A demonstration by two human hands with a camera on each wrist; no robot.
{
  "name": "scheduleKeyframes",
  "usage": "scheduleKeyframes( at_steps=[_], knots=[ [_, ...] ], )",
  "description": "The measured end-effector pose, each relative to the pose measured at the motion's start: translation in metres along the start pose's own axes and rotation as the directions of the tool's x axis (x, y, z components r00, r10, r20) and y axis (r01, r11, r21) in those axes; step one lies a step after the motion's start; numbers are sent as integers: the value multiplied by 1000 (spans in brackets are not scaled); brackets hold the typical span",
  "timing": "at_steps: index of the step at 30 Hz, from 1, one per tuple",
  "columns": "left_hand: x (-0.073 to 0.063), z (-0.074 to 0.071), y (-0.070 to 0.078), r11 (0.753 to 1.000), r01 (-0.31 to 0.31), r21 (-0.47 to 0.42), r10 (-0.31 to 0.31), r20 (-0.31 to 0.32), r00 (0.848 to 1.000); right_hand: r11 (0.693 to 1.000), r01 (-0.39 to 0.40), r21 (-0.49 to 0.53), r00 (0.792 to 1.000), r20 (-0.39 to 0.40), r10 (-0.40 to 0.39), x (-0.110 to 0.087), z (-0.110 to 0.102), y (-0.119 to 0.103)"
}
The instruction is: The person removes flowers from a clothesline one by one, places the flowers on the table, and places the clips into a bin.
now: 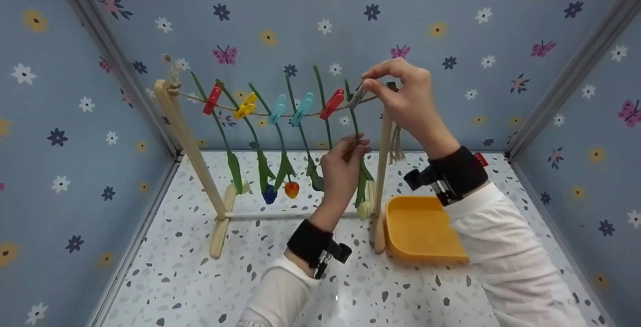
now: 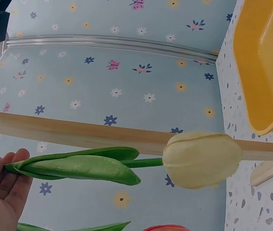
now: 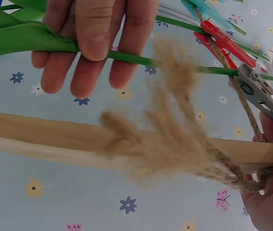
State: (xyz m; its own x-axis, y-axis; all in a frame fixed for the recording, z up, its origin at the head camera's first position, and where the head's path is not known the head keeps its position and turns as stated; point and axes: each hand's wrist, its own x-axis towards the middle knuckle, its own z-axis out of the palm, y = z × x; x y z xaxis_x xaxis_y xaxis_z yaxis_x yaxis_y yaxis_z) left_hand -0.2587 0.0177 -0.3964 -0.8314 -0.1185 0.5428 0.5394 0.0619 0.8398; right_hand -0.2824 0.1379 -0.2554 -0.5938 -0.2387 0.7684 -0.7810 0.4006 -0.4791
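Note:
My right hand [image 1: 408, 101] pinches a grey clothespin [image 3: 259, 91] whose jaws stand over the rope [image 1: 190, 97] and a green stem, near the right post. Lower on that same stem, my left hand [image 1: 343, 169] holds it between thumb and fingers, just above the leaves. The stem belongs to a cream-white artificial tulip [image 2: 201, 160], hanging bloom down. Left of it, several more tulips hang upside down, among them a blue tulip [image 1: 269, 194] and an orange tulip [image 1: 292, 190]. Red, yellow and turquoise clothespins grip their stems, such as the yellow clothespin [image 1: 245, 105].
The rope runs between the posts of a wooden rack [image 1: 193, 151], with frayed ends [image 3: 160, 144] dangling at the right post. To the right of the rack's foot lies a yellow tray [image 1: 393, 227]. Flower-patterned walls enclose the speckled tabletop [image 1: 185, 287] at the back and sides.

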Motion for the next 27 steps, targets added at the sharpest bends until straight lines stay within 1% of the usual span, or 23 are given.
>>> scheduleKeyframes(
  at_steps=[8, 12, 15, 19, 23, 25, 27],
  knots=[
    [-11, 0, -3, 999, 34, -20, -33, 62, 998, 999, 46, 6, 996, -77, -45, 3, -12, -5],
    [-19, -4, 3, 998, 61, -2, -61, 86, 994, 998, 40, 41, 993, -115, -35, 1, -22, -8],
    [-24, -11, 9, 999, 54, 6, -54, 102, 993, 997, 35, 74, 993, -117, -26, -2, -29, -10],
    [-29, -22, 18, 1000, -11, 26, 7, 138, 990, 994, 12, 108, 996, -87, -3, -10, -40, -15],
    [-33, -39, 27, 992, -91, 88, 73, 195, 978, 992, -17, 122, 998, -63, 24, -21, -49, -21],
    [-36, -49, 29, 979, -135, 150, 100, 221, 970, 992, -14, 127, 998, -54, 21, -27, -53, -24],
    [-39, -59, 30, 957, -189, 222, 133, 246, 960, 991, -7, 131, 999, -49, 14, -33, -57, -26]
  ],
)
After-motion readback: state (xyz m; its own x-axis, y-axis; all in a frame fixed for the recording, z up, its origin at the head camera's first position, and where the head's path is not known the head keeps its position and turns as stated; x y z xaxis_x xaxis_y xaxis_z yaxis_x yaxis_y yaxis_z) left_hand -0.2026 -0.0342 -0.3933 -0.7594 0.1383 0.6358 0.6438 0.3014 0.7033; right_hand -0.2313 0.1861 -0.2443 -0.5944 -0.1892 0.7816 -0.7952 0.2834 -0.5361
